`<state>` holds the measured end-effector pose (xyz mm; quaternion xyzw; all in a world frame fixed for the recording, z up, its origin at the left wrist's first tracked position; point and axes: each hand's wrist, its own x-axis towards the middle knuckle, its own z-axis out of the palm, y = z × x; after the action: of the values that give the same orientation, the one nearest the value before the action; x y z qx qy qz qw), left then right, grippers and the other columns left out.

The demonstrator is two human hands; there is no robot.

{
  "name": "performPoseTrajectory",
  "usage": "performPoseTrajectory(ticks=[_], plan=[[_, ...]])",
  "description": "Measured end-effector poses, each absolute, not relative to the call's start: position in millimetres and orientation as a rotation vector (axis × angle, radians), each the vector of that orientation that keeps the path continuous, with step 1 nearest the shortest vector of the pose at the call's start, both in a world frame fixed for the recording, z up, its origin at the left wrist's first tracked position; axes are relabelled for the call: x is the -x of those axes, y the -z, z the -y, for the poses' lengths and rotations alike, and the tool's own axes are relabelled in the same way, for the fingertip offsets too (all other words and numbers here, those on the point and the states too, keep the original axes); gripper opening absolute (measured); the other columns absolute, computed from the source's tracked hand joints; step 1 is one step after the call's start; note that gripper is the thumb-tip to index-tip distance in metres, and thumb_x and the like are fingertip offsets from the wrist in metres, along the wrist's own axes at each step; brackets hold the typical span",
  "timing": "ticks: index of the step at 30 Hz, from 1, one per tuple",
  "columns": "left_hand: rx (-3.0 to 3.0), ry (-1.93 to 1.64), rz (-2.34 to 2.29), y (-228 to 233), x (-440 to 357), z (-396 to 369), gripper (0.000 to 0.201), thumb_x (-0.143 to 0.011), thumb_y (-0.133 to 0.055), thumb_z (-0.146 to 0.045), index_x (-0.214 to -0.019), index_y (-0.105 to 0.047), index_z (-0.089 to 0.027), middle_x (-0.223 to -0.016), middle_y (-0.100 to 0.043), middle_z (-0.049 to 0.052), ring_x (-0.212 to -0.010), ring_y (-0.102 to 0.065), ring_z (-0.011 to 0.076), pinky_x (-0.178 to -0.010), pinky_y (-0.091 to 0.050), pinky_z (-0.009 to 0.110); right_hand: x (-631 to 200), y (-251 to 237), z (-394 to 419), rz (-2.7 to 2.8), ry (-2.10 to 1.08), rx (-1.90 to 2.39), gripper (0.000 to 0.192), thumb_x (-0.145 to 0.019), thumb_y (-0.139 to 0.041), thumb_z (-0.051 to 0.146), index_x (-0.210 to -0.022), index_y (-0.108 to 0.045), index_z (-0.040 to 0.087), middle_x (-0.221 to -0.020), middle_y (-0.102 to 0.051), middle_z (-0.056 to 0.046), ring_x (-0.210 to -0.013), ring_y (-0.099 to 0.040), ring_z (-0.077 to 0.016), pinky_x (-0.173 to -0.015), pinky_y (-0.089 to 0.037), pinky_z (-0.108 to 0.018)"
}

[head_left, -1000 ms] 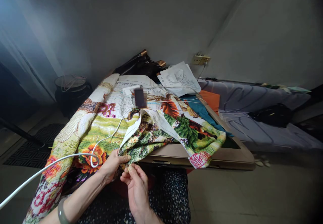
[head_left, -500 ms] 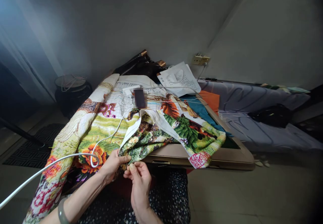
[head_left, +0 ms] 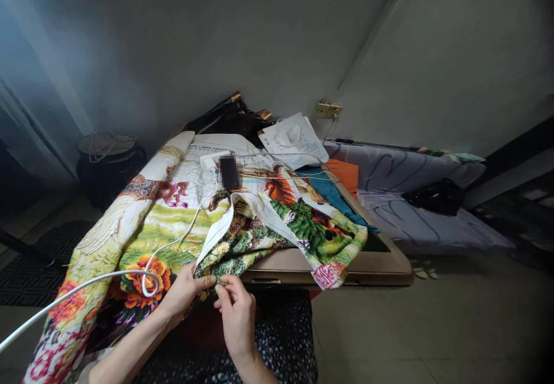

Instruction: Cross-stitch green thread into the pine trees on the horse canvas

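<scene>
Right hand (head_left: pixel 236 309) risen closer to left hand (head_left: pixel 186 289), both pinching folded, densely stitched floral cloth (head_left: pixel 225 254) edge

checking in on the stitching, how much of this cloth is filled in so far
Done: most of the embroidered cloth shows coloured flowers and greenery. In hand: both hands, left hand and right hand, pinch its folded near edge. Left: a bare white gridded patch near the far end.
</scene>
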<state>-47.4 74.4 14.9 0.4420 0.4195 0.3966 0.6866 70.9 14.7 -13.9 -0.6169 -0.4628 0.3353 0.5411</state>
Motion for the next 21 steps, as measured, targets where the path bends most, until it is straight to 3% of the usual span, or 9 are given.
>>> performPoseTrajectory(ticks=[6, 9, 11, 14, 16, 21], plan=[[-1.010, -0.840, -0.963, -20, 47, -75, 0.023, -0.060, -0.080, -0.032, -0.070, -0.069, -0.015, -0.065, -0.067, 0.002, -0.063, -0.058, 0.0160, -0.062, -0.045, 0.026, -91, -2, -26, 1.222, -0.972, 1.395, 0.027, -0.090, -0.051, 0.038, -0.072, -0.056, 0.019, -0.050, -0.059, 0.004, -0.035, -0.054, -0.0098, -0.036, -0.037, -0.016], [-0.908, -0.773, -0.938, -24, 49, -77, 0.030, -0.058, -0.080, -0.035, -0.078, -0.070, -0.015, -0.069, -0.069, 0.005, -0.065, -0.061, 0.0189, -0.063, -0.047, 0.029, -122, -31, -34, 0.990, -0.745, 1.283, 0.027, -0.089, -0.052, 0.045, -0.078, -0.052, 0.020, -0.073, -0.070, -0.001, -0.040, -0.057, -0.0082, -0.043, -0.044, -0.018], [-0.876, -0.750, -0.931, -23, 51, -79, 0.032, -0.058, -0.081, -0.035, -0.081, -0.071, -0.014, -0.071, -0.070, 0.006, -0.065, -0.063, 0.0193, -0.063, -0.048, 0.028, -152, -57, -37, 0.793, -0.790, 1.133, 0.029, -0.086, -0.057, 0.049, -0.083, -0.047, 0.022, -0.084, -0.071, -0.002, -0.037, -0.053, -0.0075, -0.038, -0.042, -0.020], [-0.884, -0.736, -0.928, -20, 54, -84, 0.028, -0.057, -0.081, -0.034, -0.072, -0.070, -0.014, -0.066, -0.069, 0.006, -0.060, -0.061, 0.0175, -0.059, -0.047, 0.027, -205, -95, -39, 0.675, -1.117, 0.974, 0.033, -0.072, -0.073, 0.041, -0.084, -0.049, 0.023, -0.054, -0.053, 0.010, -0.030, -0.038, -0.0053, -0.032, -0.032, -0.017], [-0.898, -0.741, -0.920, -19, 56, -86, 0.026, -0.057, -0.081, -0.034, -0.070, -0.070, -0.014, -0.063, -0.068, 0.005, -0.058, -0.060, 0.0171, -0.060, -0.046, 0.027, -238, -115, -39, 0.663, -1.097, 0.862, 0.030, -0.068, -0.076, 0.030, -0.074, -0.048, 0.021, -0.048, -0.038, 0.014, -0.030, -0.025, -0.0015, -0.034, -0.032, -0.015], [-0.935, -0.741, -0.923, -25, 55, -86, 0.027, -0.057, -0.081, -0.033, -0.075, -0.072, -0.015, -0.064, -0.068, 0.004, -0.063, -0.060, 0.0186, -0.063, -0.046, 0.028, -279, -136, -49, 0.671, -0.856, 0.838, 0.032, -0.070, -0.074, 0.022, -0.060, -0.044, 0.021, -0.048, -0.039, 0.013, -0.033, -0.024, -0.0021, -0.053, -0.052, -0.021]])
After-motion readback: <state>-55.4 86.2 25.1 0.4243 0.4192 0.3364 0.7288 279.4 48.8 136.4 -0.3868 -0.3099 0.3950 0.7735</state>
